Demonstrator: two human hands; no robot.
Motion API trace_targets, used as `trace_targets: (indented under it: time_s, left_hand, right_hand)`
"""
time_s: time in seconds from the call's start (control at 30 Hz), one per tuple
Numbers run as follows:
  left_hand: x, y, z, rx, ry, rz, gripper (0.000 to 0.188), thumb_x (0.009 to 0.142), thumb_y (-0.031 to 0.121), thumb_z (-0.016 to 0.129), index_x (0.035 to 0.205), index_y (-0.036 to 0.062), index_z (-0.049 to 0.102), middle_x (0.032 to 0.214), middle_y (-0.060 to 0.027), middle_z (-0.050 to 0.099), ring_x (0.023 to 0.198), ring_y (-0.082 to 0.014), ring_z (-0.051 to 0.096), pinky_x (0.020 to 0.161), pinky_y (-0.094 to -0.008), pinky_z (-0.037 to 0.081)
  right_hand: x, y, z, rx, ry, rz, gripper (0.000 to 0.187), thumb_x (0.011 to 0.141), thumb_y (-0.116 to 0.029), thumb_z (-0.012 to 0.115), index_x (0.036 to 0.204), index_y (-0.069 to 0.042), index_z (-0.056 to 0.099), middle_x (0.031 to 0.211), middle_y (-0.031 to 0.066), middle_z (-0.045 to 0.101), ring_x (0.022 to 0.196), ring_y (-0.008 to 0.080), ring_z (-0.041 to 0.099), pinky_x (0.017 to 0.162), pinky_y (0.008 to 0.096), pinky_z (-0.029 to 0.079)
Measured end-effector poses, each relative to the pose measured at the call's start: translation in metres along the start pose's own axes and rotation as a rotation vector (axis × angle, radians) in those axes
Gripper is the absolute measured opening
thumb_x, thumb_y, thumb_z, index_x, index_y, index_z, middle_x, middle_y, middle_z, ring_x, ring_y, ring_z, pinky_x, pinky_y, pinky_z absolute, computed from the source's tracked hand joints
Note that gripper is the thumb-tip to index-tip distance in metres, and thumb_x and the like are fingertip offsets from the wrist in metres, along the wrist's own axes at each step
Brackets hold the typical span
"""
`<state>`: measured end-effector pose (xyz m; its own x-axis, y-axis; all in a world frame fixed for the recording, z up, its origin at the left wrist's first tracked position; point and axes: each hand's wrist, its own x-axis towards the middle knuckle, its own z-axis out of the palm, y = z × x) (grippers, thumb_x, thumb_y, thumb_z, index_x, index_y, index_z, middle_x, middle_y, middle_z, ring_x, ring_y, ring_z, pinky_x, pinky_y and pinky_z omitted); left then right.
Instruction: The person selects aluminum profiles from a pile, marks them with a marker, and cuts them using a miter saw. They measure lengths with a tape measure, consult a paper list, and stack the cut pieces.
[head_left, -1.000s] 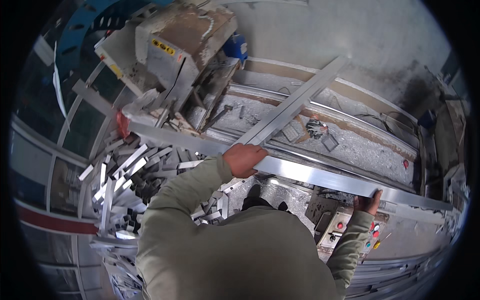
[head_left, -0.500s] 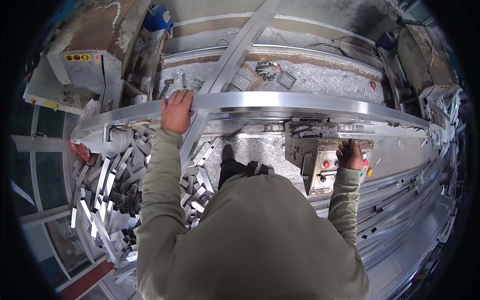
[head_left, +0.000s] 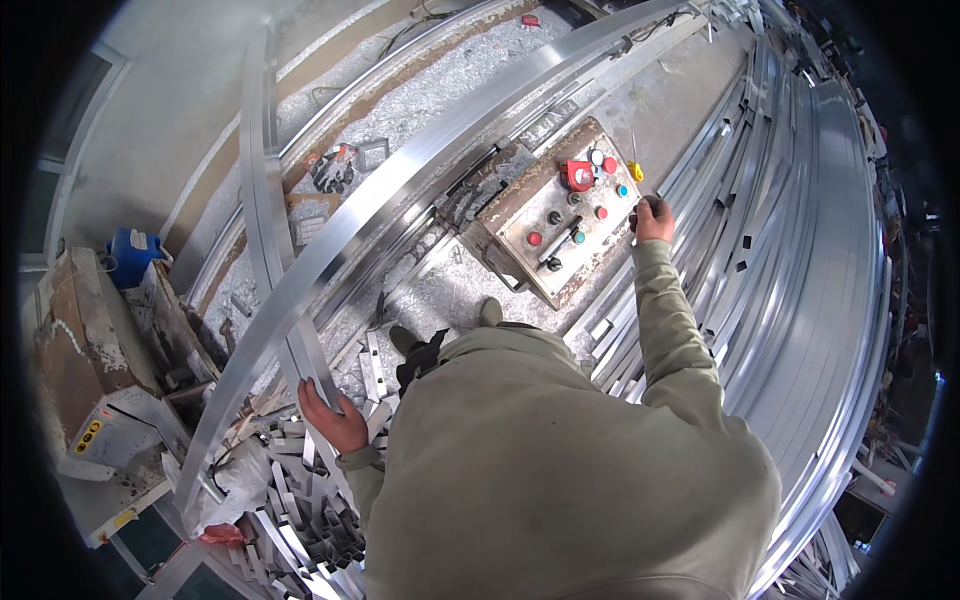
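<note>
My left hand point(head_left: 335, 420) grips the near end of a flat aluminium profile point(head_left: 262, 200) that runs away from me across the saw bench. A much longer aluminium profile point(head_left: 420, 160) lies over it, stretching from the lower left to the upper right. My right hand point(head_left: 653, 218) hovers with curled fingers at the right edge of a rusty control box point(head_left: 555, 225) with red, green and blue buttons. A thin yellow-handled tool point(head_left: 634, 165) lies just beyond the fingers. Whether the hand holds anything is unclear.
A chop saw housing point(head_left: 90, 380) stands at the left, with a blue motor point(head_left: 130, 248) behind it. Several short aluminium offcuts point(head_left: 300, 500) are heaped below my left hand. Long profiles point(head_left: 800, 250) are stacked along the right. Metal chips cover the bench bed point(head_left: 440, 90).
My view has swung to the right. My left hand slid from the long profile to the near end of the crossing one. My right hand moved off the control box face to its right edge.
</note>
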<state>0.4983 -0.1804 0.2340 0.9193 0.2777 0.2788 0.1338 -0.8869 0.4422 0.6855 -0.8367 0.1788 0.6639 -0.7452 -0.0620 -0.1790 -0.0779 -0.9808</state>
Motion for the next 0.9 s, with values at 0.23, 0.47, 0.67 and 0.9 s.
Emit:
trace_targets:
  time_s: [0.23, 0.47, 0.67, 0.9]
  left_hand:
    - [-0.012, 0.016, 0.027, -0.104, -0.238, -0.005, 0.063, 0.092, 0.003, 0.07, 0.151, -0.0015, 0.048, 0.151, -0.0276, 0.052, 0.142, -0.0472, 0.048, 0.121, -0.0528, 0.037]
    - [0.018, 0.064, -0.018, -0.242, -0.202, -0.066, 0.06, 0.093, 0.009, 0.073, 0.149, 0.0033, 0.051, 0.152, -0.0231, 0.051, 0.139, -0.0438, 0.052, 0.115, -0.0463, 0.047]
    - [0.028, 0.096, -0.063, -0.564, -0.153, -0.313, 0.051, 0.098, 0.012, 0.069, 0.146, 0.0053, 0.052, 0.136, -0.0187, 0.058, 0.119, -0.0333, 0.064, 0.104, -0.0434, 0.052]
    - [0.089, 0.123, -0.074, -1.278, -0.523, -0.322, 0.052, 0.107, 0.032, 0.065, 0.148, 0.002, 0.053, 0.122, -0.01, 0.067, 0.102, -0.0166, 0.067, 0.085, -0.0365, 0.059]
  right_hand:
    - [0.006, -0.007, 0.081, -0.908, -0.46, -0.645, 0.079, 0.083, -0.031, 0.086, 0.151, -0.012, 0.05, 0.15, 0.0177, 0.057, 0.136, 0.0414, 0.055, 0.116, 0.0489, 0.045]
    - [0.069, -0.002, 0.111, -1.026, -0.822, -0.773, 0.093, 0.073, -0.021, 0.092, 0.153, -0.004, 0.047, 0.145, 0.0257, 0.058, 0.133, 0.0467, 0.056, 0.114, 0.0507, 0.047]
    - [0.01, -0.059, 0.121, 0.42, -1.03, 0.289, 0.068, 0.1, -0.059, 0.066, 0.142, -0.006, 0.062, 0.113, 0.0123, 0.071, 0.1, 0.0219, 0.068, 0.064, 0.0359, 0.056]
    - [-0.238, -0.195, 0.203, 0.258, -1.597, 0.024, 0.075, 0.1, -0.051, 0.067, 0.15, 0.001, 0.049, 0.112, 0.0125, 0.066, 0.087, 0.0174, 0.063, 0.059, 0.0274, 0.049]
